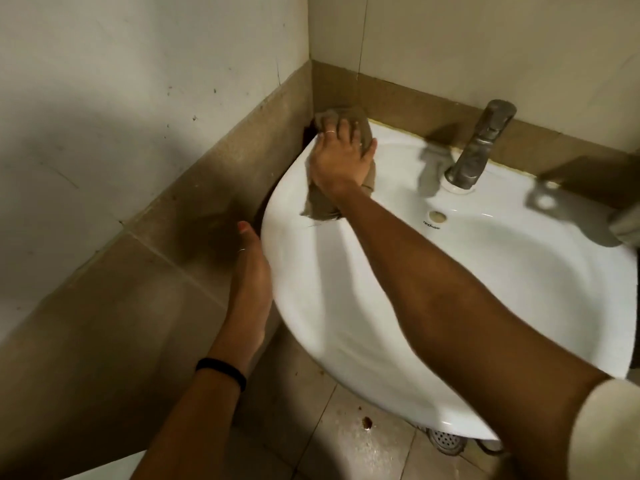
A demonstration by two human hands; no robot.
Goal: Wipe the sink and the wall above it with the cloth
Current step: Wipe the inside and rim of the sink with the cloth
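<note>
Here my right hand (341,157) presses the brown cloth (360,131) flat-fingered into the sink (346,306)'s back corner, upper centre, while my left hand (251,271), open, seemingly braces the rim for steadiness.

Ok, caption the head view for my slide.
Right hand presses cloth on sink corner; left hand steadies rim.
</note>
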